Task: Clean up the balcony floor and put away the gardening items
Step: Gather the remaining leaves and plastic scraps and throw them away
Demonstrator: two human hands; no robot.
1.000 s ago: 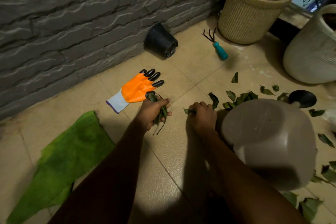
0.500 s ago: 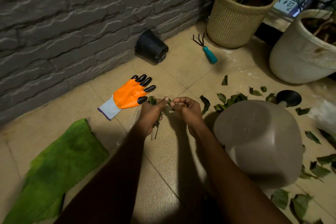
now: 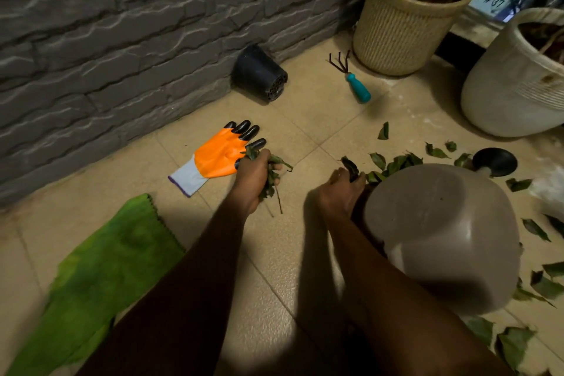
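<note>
The hands have parted: the right hand (image 3: 338, 192) has moved back to the leaves (image 3: 396, 162) at the can's (image 3: 442, 229) far-left edge and pinches one dark leaf (image 3: 350, 165). The left hand (image 3: 253, 175), left of the can, grips a bunch (image 3: 270, 181) of leaves and stems. Left of the can lies the glove (image 3: 219, 156), touching the left hand. The rake (image 3: 357, 87) and pot (image 3: 262, 76) lie well beyond the can.

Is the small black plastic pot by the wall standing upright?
No, the black pot lies tipped on its side beside the stone wall, its holed base facing outward.
</note>
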